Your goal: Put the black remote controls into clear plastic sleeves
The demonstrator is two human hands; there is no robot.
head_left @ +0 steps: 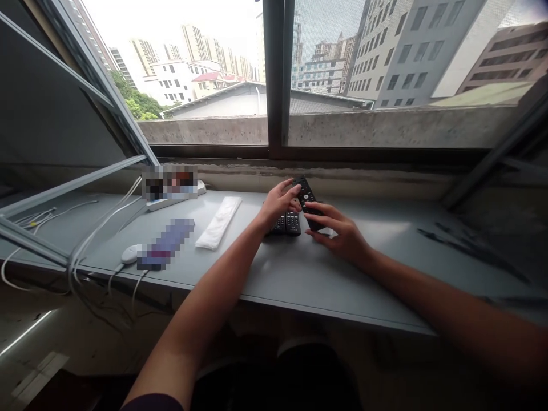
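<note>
A black remote control [306, 197] with many buttons is held tilted above the desk, its button face towards me. My right hand [342, 231] is closed on its lower end, fingers along one edge. My left hand [277, 202] grips near its upper end from the left, with fingertips at the top edge and on the face. Below and behind my left hand, more black remote controls [293, 224] lie side by side on the desk. My left hand and wrist partly hide them, so their number is unclear.
Left of the hands lies a white packet [218, 222] on the grey desk [274, 274]. Further left are a blurred blue object [166, 245], a white round charger [131, 254], cables and a white power strip [175, 200]. Thin dark items [471, 248] lie at right. A window stands behind.
</note>
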